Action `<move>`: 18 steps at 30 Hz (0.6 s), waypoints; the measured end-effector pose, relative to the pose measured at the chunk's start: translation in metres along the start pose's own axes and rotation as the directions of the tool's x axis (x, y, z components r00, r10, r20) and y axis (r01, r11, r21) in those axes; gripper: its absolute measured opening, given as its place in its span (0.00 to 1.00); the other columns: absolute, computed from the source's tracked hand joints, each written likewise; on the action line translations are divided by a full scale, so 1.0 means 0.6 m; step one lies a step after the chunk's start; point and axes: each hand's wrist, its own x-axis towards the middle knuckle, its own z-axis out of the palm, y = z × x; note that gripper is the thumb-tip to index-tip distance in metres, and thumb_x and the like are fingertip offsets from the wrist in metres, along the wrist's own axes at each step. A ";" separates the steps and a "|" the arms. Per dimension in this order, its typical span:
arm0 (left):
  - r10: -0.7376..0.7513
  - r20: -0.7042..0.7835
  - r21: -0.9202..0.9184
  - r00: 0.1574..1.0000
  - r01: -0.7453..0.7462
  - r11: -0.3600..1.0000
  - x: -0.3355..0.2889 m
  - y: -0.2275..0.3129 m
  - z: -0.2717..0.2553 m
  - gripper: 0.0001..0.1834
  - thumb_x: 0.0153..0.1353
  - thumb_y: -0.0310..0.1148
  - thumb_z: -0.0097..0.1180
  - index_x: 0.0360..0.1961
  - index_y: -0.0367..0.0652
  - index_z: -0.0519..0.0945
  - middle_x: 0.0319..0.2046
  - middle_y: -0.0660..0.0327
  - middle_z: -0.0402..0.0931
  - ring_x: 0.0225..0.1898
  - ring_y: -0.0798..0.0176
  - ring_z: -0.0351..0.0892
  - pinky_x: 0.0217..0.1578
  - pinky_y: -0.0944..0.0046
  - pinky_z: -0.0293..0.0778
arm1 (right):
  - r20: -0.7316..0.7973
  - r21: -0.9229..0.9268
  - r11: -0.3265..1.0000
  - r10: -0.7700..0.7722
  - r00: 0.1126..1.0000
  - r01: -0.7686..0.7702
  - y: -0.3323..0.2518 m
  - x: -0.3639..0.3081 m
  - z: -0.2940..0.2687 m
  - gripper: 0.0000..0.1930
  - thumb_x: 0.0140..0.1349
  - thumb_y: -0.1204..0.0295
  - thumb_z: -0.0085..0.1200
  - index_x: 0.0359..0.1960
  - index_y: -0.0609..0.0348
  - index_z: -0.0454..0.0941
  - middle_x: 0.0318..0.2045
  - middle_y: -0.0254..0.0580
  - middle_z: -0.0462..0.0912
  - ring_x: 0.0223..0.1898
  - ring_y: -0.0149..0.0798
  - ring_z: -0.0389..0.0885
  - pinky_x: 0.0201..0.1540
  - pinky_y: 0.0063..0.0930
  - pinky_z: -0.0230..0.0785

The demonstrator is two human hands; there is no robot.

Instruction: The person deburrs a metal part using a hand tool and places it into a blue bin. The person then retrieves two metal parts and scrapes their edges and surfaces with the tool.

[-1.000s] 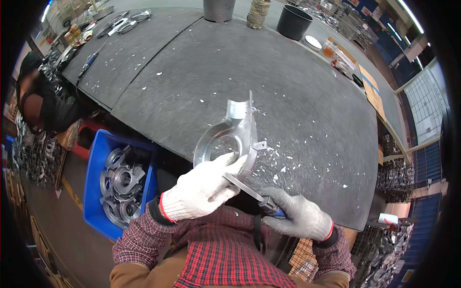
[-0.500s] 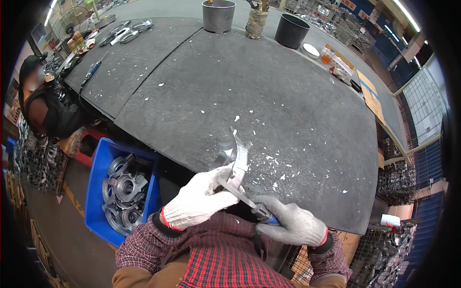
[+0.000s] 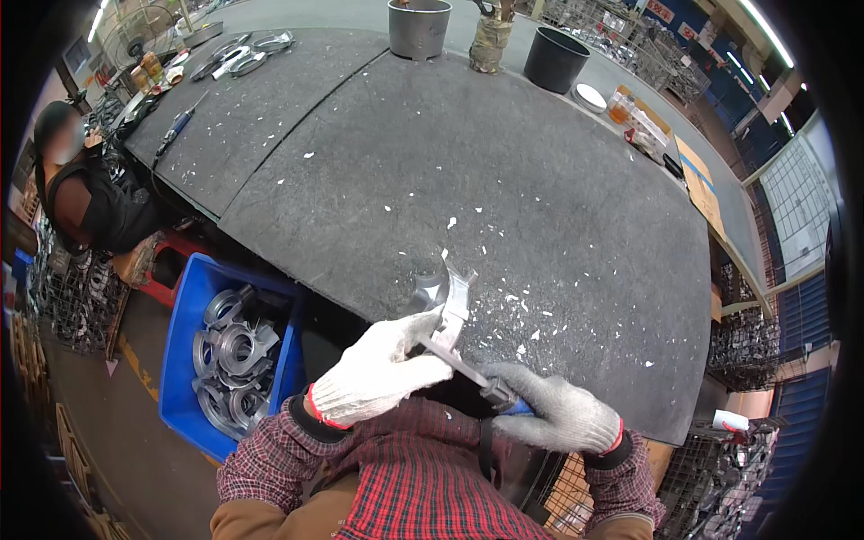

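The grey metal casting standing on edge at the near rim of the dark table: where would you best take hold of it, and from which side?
Grip the grey metal casting by its thick rounded body on the person's left, as the left hand does now. It stands on edge, so that side is open, while the file-like tool in the right hand comes in from the right. Avoid the thin flange edge, which may be sharp.

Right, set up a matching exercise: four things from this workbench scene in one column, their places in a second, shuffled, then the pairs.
Things:
1. metal casting
2. blue bin
3. black bucket
4. hand tool

Places:
A. far edge of the table
B. on the floor, left of the table
C. gripped in the right hand
D. held by the left hand at the table's near edge

Pairs: 1-D, 2-B, 3-A, 4-C
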 end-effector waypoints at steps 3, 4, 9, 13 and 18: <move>-0.029 -0.033 0.081 0.999 0.032 0.996 -0.002 0.015 0.003 0.27 0.72 0.30 0.66 0.69 0.34 0.78 0.52 0.62 0.84 0.51 0.72 0.81 0.56 0.66 0.77 | -0.058 0.056 0.996 -0.070 0.996 0.074 0.014 0.009 0.003 0.36 0.72 0.57 0.66 0.78 0.46 0.65 0.48 0.58 0.90 0.50 0.62 0.92 0.51 0.51 0.85; -0.029 -0.032 0.080 0.999 0.032 0.996 -0.002 0.017 0.003 0.27 0.72 0.30 0.66 0.69 0.34 0.78 0.52 0.62 0.84 0.51 0.72 0.81 0.56 0.66 0.77 | -0.059 0.056 0.996 -0.070 0.996 0.073 0.017 0.008 0.000 0.36 0.72 0.57 0.66 0.78 0.46 0.65 0.48 0.58 0.90 0.50 0.62 0.92 0.51 0.51 0.85; -0.044 0.011 0.061 0.999 0.043 0.997 0.022 0.001 0.011 0.34 0.70 0.29 0.67 0.75 0.34 0.72 0.53 0.60 0.83 0.50 0.69 0.82 0.56 0.66 0.77 | -0.148 0.010 0.995 -0.097 0.984 0.099 0.022 -0.002 -0.005 0.35 0.72 0.57 0.65 0.77 0.47 0.66 0.48 0.59 0.90 0.49 0.63 0.92 0.51 0.50 0.84; 0.224 0.195 0.238 0.955 -0.267 0.934 0.017 -0.003 0.003 0.47 0.64 0.26 0.69 0.82 0.34 0.61 0.54 0.58 0.81 0.54 0.65 0.81 0.61 0.61 0.78 | -0.360 -0.102 0.991 -0.123 0.925 0.092 0.024 0.002 -0.028 0.32 0.72 0.59 0.64 0.75 0.48 0.68 0.44 0.60 0.90 0.46 0.65 0.91 0.47 0.55 0.84; 0.106 0.190 0.440 0.976 -0.181 0.879 0.040 0.019 0.006 0.46 0.60 0.22 0.74 0.79 0.31 0.67 0.58 0.53 0.84 0.55 0.67 0.82 0.60 0.61 0.80 | -0.418 -0.262 0.965 -0.125 0.900 0.012 -0.008 -0.038 -0.023 0.32 0.70 0.60 0.66 0.73 0.47 0.69 0.40 0.54 0.91 0.35 0.60 0.92 0.36 0.49 0.87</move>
